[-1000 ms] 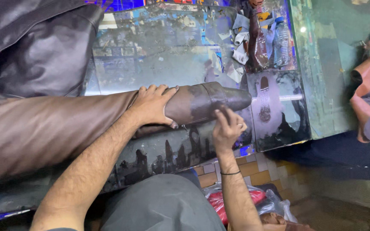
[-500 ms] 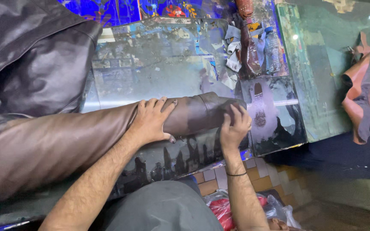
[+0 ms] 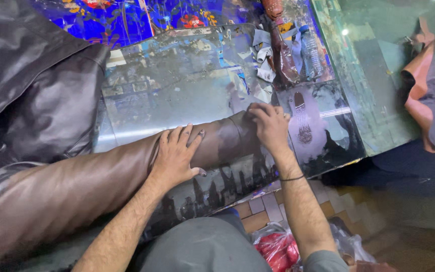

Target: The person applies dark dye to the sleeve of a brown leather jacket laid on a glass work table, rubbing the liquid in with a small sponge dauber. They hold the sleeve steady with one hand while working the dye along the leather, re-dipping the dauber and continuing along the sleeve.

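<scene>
Left hand (image 3: 177,153) flat, fingers spread, palm pressing down on the brown leather sleeve (image 3: 76,186), grasping nothing. Right hand (image 3: 270,126) curled at the sleeve's cuff end (image 3: 232,138), fingertips bent onto the edge; whether it actually pinches the leather I cannot tell. Sleeve lies along the glass worktable (image 3: 177,75), running from lower left toward the middle, cuff near the right hand. Step looks like smoothing or flattening the sleeve, left hand anchoring, right hand working the cuff. Any further move there calls for even downward pressure and keeping the cuff edge square. Outward: dark leather pile (image 3: 31,85) upper left, paper scraps (image 3: 265,60) and a plastic bottle (image 3: 310,50) at the table's far side, tan leather piece (image 3: 424,95) far right, red bag (image 3: 278,249) below
</scene>
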`<move>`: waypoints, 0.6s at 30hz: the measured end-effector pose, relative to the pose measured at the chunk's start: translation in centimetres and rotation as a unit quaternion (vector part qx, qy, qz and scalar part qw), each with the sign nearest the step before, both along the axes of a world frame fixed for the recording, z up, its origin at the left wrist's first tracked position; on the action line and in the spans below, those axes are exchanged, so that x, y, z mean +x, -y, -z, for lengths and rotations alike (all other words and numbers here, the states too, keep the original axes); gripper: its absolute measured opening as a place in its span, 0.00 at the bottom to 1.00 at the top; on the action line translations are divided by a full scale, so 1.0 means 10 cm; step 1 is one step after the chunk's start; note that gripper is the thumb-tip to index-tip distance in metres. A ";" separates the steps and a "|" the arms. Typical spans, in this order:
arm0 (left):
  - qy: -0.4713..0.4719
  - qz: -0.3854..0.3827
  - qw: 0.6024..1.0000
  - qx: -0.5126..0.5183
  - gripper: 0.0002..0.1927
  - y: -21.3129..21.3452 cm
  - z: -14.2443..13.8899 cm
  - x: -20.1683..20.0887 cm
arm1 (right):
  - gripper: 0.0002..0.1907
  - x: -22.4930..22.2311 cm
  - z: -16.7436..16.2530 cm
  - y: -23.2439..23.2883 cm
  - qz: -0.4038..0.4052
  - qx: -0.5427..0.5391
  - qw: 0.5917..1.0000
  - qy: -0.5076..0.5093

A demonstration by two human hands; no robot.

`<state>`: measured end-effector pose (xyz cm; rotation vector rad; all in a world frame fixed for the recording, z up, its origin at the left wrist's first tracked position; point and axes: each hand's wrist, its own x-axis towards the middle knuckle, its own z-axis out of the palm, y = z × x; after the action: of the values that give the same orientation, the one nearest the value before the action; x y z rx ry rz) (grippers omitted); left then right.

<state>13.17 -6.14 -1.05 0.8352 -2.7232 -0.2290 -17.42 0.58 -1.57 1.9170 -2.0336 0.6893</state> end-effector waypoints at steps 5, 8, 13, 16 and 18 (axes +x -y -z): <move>-0.005 -0.004 1.000 0.001 0.52 -0.07 0.01 -0.05 | 0.15 -0.13 -0.15 0.13 -0.137 0.001 0.988 0.070; -0.008 -0.003 1.000 -0.004 0.50 -0.10 0.03 -0.09 | 0.16 -0.22 -0.19 0.21 -0.086 0.098 0.991 0.016; -0.030 -0.006 0.999 -0.016 0.46 -0.21 0.08 -0.14 | 0.18 -0.38 -0.23 0.24 -0.159 0.078 0.983 0.053; -0.031 -0.009 0.999 -0.028 0.44 -0.34 0.14 -0.16 | 0.16 -0.48 -0.32 0.16 -0.142 0.140 0.979 0.050; -0.037 -0.010 0.999 -0.034 0.43 -0.43 0.20 -0.15 | 0.15 -0.52 -0.40 0.06 -0.083 0.149 0.985 0.027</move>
<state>11.62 -1.79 -3.07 0.8175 -2.6365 -0.1599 -22.63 -0.02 2.42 2.2782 -2.1287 0.4999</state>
